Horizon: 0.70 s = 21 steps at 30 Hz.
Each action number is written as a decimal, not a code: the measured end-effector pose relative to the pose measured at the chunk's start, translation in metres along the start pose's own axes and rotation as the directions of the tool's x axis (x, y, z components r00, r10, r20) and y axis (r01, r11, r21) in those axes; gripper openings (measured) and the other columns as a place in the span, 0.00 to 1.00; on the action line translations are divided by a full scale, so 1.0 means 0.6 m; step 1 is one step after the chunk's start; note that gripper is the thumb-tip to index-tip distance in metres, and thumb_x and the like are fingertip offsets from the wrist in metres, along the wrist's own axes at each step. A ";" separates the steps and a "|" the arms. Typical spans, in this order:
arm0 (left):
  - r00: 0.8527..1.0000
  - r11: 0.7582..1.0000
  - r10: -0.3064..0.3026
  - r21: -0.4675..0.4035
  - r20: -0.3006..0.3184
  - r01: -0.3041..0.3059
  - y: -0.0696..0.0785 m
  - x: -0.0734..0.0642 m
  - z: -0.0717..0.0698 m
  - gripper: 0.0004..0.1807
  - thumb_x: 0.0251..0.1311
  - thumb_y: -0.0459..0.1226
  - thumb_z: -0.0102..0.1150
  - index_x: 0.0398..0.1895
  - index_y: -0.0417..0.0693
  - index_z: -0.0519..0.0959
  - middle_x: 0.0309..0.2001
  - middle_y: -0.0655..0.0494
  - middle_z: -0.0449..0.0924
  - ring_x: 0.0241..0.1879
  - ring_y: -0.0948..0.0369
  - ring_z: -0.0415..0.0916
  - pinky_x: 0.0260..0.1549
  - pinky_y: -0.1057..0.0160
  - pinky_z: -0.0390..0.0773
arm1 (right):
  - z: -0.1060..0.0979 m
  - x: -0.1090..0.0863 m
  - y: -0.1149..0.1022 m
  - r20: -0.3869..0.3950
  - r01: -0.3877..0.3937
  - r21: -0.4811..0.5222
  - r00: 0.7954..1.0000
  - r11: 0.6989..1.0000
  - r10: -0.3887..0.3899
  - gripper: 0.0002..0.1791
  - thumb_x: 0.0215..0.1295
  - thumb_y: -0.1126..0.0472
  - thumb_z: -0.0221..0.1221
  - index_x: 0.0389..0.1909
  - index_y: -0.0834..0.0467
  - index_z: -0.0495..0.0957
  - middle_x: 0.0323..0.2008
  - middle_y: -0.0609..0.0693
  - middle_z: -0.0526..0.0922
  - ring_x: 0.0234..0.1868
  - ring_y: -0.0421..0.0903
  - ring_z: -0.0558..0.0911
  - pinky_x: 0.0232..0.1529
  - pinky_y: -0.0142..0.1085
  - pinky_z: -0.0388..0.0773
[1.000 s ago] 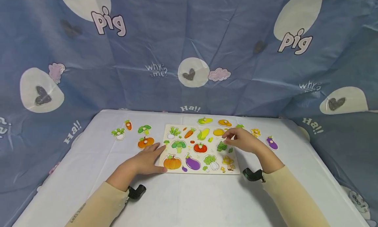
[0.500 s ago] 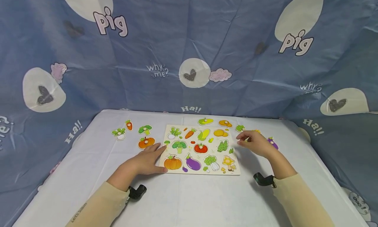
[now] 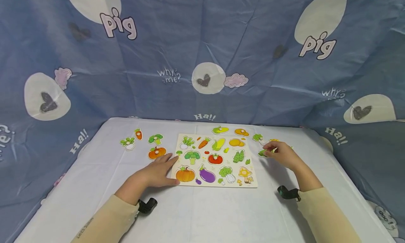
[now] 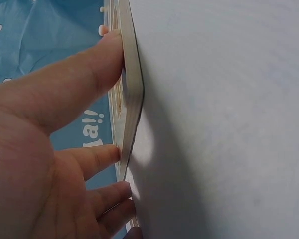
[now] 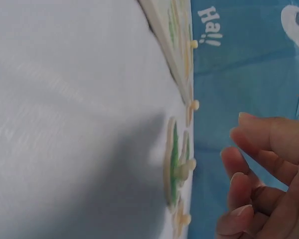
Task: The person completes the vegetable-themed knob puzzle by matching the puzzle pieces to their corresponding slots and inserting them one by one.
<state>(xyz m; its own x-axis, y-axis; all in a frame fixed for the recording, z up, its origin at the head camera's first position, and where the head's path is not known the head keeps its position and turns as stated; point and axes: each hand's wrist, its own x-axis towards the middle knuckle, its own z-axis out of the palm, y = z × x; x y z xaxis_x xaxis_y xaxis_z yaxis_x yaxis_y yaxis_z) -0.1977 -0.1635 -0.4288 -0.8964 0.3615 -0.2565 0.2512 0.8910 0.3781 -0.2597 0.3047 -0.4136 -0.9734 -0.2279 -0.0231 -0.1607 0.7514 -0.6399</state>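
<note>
My left hand (image 3: pixel 161 171) rests at the left edge of a white wooden vegetable puzzle board (image 3: pixel 227 159), its fingers spread. In the left wrist view the thumb lies on the edge of the board (image 4: pixel 133 94) and the fingertips touch farther along it. My right hand (image 3: pixel 282 154) is just right of the board, above a green knobbed puzzle piece (image 3: pixel 261 153) that it partly hides. In the right wrist view the loosely bent fingers of the hand (image 5: pixel 269 174) hold nothing and are apart from the green piece (image 5: pixel 173 164) with its wooden knob. A tomato piece (image 3: pixel 215 159) sits in the board.
Left of the board lie a turnip piece (image 3: pixel 128 143), a carrot piece (image 3: pixel 138 133), a broccoli piece (image 3: pixel 155 139) and a pumpkin piece (image 3: pixel 156 152). Behind it are corn (image 3: pixel 220 130) and potato (image 3: pixel 242 132) pieces. A bok choy piece (image 3: pixel 257 137) lies at back right.
My right hand has left the board's right side and moved right to over the green piece. It has uncovered the potato and asparagus slots. The left hand stays at the board's edge.
</note>
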 end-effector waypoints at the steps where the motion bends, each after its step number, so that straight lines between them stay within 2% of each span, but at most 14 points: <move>1: 1.000 1.000 -0.001 0.000 0.000 0.001 0.000 0.000 0.000 0.52 0.55 0.59 0.68 0.78 0.45 0.58 0.77 0.37 0.50 0.75 0.38 0.47 0.69 0.35 0.53 | 0.000 0.001 0.002 0.000 -0.005 -0.001 1.000 1.000 0.005 0.15 0.68 0.62 0.63 0.52 0.67 0.80 0.43 0.57 0.81 0.35 0.48 0.76 0.36 0.40 0.74; 13: 1.000 1.000 -0.008 -0.004 0.000 0.008 0.000 -0.001 0.001 0.52 0.55 0.59 0.68 0.78 0.46 0.59 0.78 0.38 0.50 0.76 0.39 0.47 0.70 0.35 0.53 | 0.004 0.020 0.036 0.006 -0.077 -0.010 0.997 0.997 0.077 0.16 0.67 0.61 0.63 0.52 0.67 0.80 0.43 0.58 0.81 0.39 0.51 0.78 0.38 0.38 0.74; 21: 1.000 1.000 -0.012 -0.005 -0.006 0.012 -0.001 -0.003 0.002 0.52 0.54 0.58 0.69 0.78 0.46 0.59 0.78 0.38 0.50 0.76 0.39 0.47 0.70 0.35 0.53 | 0.010 0.032 0.041 0.036 -0.148 -0.061 0.988 0.987 0.150 0.17 0.68 0.60 0.62 0.52 0.66 0.79 0.43 0.60 0.80 0.42 0.53 0.77 0.43 0.45 0.73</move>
<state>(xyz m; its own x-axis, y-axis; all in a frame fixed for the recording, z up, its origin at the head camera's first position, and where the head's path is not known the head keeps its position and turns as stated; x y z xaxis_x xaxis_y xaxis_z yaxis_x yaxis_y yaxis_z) -0.1960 -0.1641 -0.4293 -0.9015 0.3492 -0.2555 0.2387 0.8939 0.3794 -0.2815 0.3150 -0.4345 -0.9801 -0.1345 -0.1462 -0.0249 0.8133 -0.5813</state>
